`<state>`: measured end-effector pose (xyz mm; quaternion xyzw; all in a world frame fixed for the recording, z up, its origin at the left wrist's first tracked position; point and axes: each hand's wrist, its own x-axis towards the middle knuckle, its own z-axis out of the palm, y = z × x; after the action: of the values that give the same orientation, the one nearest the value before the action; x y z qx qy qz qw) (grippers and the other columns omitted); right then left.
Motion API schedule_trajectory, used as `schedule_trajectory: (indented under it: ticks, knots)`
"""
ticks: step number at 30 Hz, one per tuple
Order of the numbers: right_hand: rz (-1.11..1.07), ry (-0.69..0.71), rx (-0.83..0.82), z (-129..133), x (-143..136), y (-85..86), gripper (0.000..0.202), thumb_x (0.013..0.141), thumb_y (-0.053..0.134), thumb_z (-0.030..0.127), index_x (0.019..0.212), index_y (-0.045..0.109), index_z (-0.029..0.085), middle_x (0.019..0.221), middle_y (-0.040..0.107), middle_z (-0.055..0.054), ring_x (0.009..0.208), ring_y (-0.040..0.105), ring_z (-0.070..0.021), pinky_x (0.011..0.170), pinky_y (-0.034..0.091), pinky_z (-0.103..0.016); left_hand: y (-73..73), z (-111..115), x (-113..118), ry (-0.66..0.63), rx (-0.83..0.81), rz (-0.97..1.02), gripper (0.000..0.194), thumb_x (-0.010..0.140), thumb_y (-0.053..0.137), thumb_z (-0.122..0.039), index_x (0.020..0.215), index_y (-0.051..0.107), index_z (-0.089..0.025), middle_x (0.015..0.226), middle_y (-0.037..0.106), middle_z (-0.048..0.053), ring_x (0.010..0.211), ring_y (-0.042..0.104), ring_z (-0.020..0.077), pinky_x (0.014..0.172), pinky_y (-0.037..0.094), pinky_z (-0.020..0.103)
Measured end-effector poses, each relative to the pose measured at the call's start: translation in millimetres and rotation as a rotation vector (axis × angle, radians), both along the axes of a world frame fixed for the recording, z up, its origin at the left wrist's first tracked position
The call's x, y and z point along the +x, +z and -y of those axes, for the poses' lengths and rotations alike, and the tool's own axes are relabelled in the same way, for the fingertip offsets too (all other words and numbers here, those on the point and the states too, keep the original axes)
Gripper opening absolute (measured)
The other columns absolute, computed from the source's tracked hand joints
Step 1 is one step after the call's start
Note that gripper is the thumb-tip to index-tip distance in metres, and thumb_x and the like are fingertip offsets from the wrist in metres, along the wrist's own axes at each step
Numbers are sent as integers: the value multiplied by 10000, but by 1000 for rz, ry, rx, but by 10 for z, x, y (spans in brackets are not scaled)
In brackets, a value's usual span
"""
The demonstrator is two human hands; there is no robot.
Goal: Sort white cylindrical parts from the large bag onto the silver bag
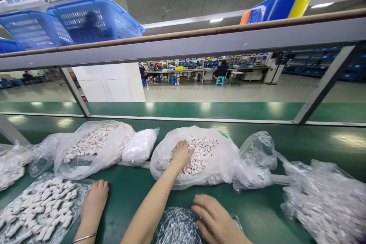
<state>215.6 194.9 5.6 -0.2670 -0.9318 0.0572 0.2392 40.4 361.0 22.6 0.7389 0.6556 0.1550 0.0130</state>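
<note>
My left hand (180, 155) reaches into an open clear plastic bag (162, 164) full of short, white tube-like pieces (201, 156). Its fingers bend down onto the pile with the thumb apart, and the fingertips are partly hidden. Nearer to me, my right hand (215, 219), slightly blurred, has its fingers spread at a shiny, crinkled plastic sheet (177, 225). I see nothing held in it. A co-worker's hand (95, 200) with a bracelet rests on the green work surface (120, 198) at the left, beside white tubular pieces (48, 206) laid out on another plastic sheet.
Another bag of pieces (93, 139) and a closed white bag (141, 145) stand left of mine. A large, filled plastic bag (326, 202) lies at the right. Overhead runs a shelf (183, 45) bearing blue baskets (94, 19), held up by slanting posts (326, 84).
</note>
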Motion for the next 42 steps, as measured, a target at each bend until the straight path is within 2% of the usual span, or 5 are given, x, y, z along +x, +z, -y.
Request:
schedule_trajectory:
  ticks: [5, 12, 22, 31, 42]
  knots:
    - [180, 236, -156, 123, 94, -4, 498, 998, 498, 445, 1469, 431, 299, 1435, 534, -78, 1338, 474, -276, 1123, 411, -430, -101, -110, 132, 10, -61, -1, 771, 935, 290, -623, 1504, 280, -102, 1526, 364, 229, 1349, 368, 422, 1036, 347, 600]
    - [251, 184, -386, 39, 247, 278, 563, 984, 478, 525, 1503, 375, 334, 1514, 423, -75, 1413, 339, -300, 1167, 308, -518, -133, -124, 175, -25, -74, -33, 821, 882, 297, -709, 1522, 259, -198, 1558, 321, 196, 1344, 365, 443, 1049, 289, 646]
    - [212, 151, -510, -13, 252, 350, 516, 971, 505, 521, 1451, 469, 334, 1517, 420, -73, 1422, 311, -329, 1155, 301, -558, -113, -146, 202, -27, -32, -51, 817, 883, 327, -704, 1502, 299, -172, 1510, 384, 212, 1291, 416, 429, 1021, 337, 601]
    - [246, 112, -554, -30, 244, 388, 567, 970, 474, 556, 1470, 449, 291, 1541, 376, -86, 1436, 286, -342, 1158, 287, -574, -96, -68, 285, -87, 50, -111, 545, 969, 408, -481, 1437, 377, -203, 1336, 540, 151, 1207, 477, 315, 1003, 382, 483]
    - [179, 127, -549, -32, 276, 293, 631, 953, 503, 575, 1513, 352, 327, 1549, 371, -67, 1440, 282, -337, 1161, 302, -545, 257, -11, 145, 41, -68, -195, 382, 949, 560, -370, 1277, 543, -174, 1246, 589, 101, 1049, 613, 229, 877, 536, 436]
